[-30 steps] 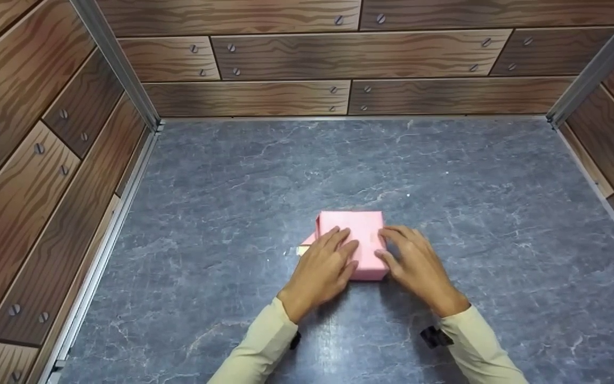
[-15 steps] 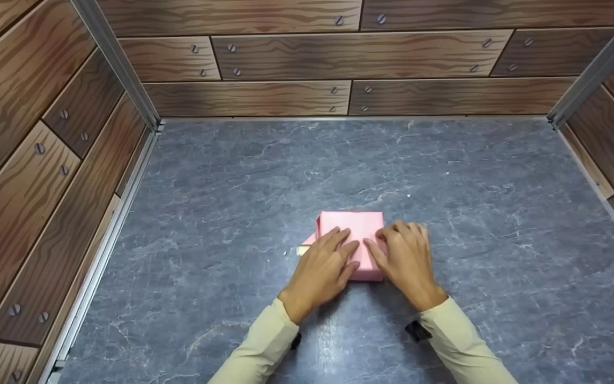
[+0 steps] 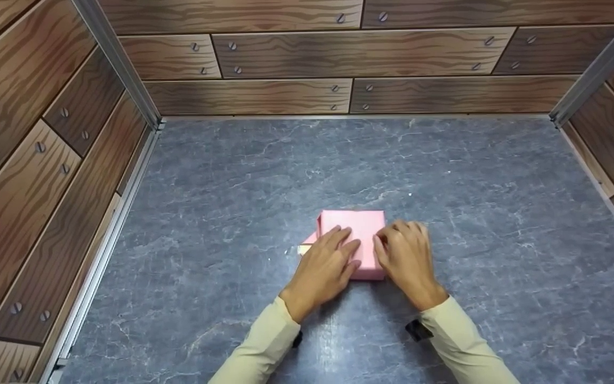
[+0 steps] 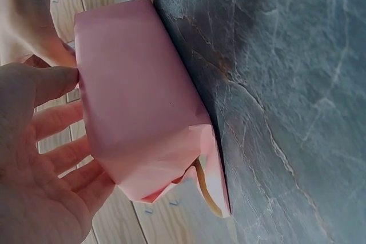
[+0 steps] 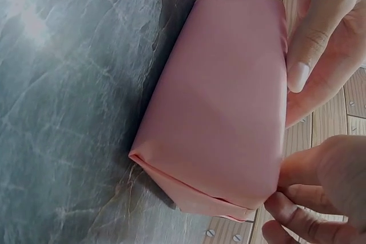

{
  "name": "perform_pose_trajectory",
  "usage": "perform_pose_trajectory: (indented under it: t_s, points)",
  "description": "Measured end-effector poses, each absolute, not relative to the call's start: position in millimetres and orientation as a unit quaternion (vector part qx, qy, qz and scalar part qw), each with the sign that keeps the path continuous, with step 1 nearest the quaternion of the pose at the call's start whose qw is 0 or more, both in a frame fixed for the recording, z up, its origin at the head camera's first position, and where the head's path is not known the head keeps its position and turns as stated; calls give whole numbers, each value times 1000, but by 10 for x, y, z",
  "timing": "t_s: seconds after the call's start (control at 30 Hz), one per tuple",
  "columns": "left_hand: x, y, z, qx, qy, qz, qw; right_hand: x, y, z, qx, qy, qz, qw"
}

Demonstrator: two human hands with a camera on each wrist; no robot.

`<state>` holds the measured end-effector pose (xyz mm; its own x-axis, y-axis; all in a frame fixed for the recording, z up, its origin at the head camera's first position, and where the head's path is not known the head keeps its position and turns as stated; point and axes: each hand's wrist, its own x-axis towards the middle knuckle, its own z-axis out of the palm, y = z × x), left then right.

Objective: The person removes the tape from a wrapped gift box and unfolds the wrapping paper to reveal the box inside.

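Observation:
A box wrapped in pink paper (image 3: pixel 359 221) lies on the table below the middle of the head view. At its left end a loose paper flap (image 4: pixel 213 181) stands out, with a pale yellowish inside. My left hand (image 3: pixel 324 269) rests on the box top, its fingers spread and fairly straight. My right hand (image 3: pixel 405 261) is at the right edge, with curled fingers and thumb pinching the edge of the pink-wrapped box. In the right wrist view, folded paper (image 5: pixel 189 184) closes that end in a slanted crease. Whether anything small lies between the right fingertips is hidden.
The grey marbled tabletop (image 3: pixel 221 213) surrounds the box. Wood-patterned walls (image 3: pixel 285 53) with metal corner rails (image 3: pixel 120 69) enclose the back and both sides. A black device (image 3: pixel 419 329) sits below the right wrist.
My right hand has moved left and its fingers have drawn together at the box's right edge. Its thumb came onto the top, then slid back slightly. The left hand and box stay put.

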<state>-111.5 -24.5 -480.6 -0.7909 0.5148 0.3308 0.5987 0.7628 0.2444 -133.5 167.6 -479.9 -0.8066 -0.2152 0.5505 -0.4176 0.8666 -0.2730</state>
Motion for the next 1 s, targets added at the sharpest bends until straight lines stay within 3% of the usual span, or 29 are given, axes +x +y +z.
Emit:
perform_pose_trajectory:
  t_s: [1.0]
  points:
    - [-1123,-225,-4804,-290,-936,-180,90,-1318,1941,-4695,139,-934,211,251]
